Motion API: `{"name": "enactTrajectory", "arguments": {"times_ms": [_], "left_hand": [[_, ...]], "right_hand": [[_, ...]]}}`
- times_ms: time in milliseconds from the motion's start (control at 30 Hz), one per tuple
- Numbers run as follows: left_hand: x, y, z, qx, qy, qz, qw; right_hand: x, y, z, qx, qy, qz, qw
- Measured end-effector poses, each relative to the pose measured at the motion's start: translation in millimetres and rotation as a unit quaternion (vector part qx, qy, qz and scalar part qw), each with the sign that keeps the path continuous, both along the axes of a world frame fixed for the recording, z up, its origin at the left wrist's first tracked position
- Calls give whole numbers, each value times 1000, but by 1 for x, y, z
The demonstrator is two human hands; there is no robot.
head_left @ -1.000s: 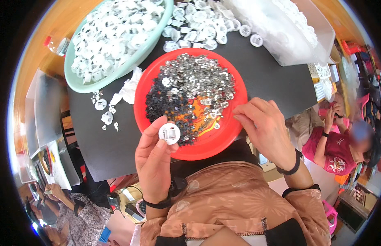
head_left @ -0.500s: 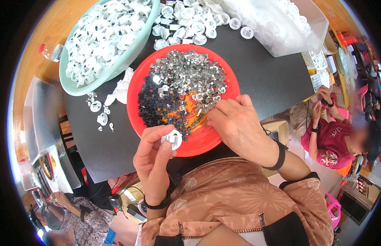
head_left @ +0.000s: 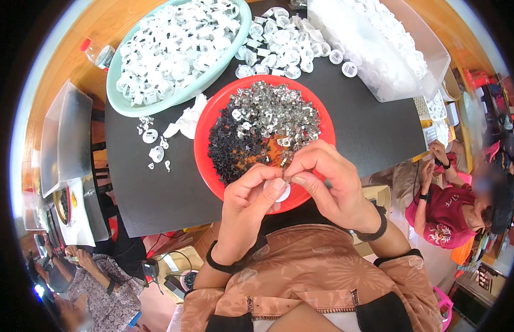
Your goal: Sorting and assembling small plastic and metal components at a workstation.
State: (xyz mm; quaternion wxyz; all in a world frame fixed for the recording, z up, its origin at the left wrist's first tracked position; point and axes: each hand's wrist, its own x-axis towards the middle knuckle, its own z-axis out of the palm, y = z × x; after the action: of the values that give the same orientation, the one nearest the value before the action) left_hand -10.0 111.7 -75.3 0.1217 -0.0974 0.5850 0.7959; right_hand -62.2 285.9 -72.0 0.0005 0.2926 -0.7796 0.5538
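Over the near edge of a red plate (head_left: pixel 202 138), my two hands meet at the fingertips. Thumb and fingers of my left hand (head_left: pixel 240 207) are closed on a round white plastic part (head_left: pixel 284 192), mostly covered by the fingers. My right hand (head_left: pixel 340 191) pinches a small metal piece against that part; its shape is largely hidden. Small black pieces (head_left: pixel 226 146) lie heaped on the plate's left side. Shiny metal clips (head_left: pixel 293 108) fill its far and right side. Between them some orange pattern of the plate shows.
A pale green basin (head_left: pixel 199 92) of white parts stands far left, a clear plastic box (head_left: pixel 373 80) far right. Loose white parts (head_left: pixel 284 47) lie between them on the black table (head_left: pixel 373 122). Crumpled white tissue (head_left: pixel 189 120) is left of the plate. Another person (head_left: pixel 442 216) sits at right.
My right hand has left the metal clips and come to the white part. My left hand has turned that part and moved right to meet it. The view has shifted slightly.
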Motion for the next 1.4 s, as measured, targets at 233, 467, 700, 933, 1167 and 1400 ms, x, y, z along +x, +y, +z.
{"name": "enactTrajectory", "arguments": {"times_ms": [233,467,700,933,1167,1400], "left_hand": [[1,4,-4,98,-42,44,993],[0,7,-14,-238,186,103,948],[-2,11,-9,-333,228,115,908],[1,13,-14,-120,202,52,971],[-1,14,-16,-134,206,69,967],[0,11,-19,-207,232,71,948]], "right_hand": [[2,-5,-3,-6,44,-14,999],[4,-4,10,42,38,-53,997],[5,-6,6,63,-1,-22,998],[5,-4,-2,54,-15,-32,998],[3,-3,-5,134,96,3,986],[0,-3,1,209,163,47,963]]}}
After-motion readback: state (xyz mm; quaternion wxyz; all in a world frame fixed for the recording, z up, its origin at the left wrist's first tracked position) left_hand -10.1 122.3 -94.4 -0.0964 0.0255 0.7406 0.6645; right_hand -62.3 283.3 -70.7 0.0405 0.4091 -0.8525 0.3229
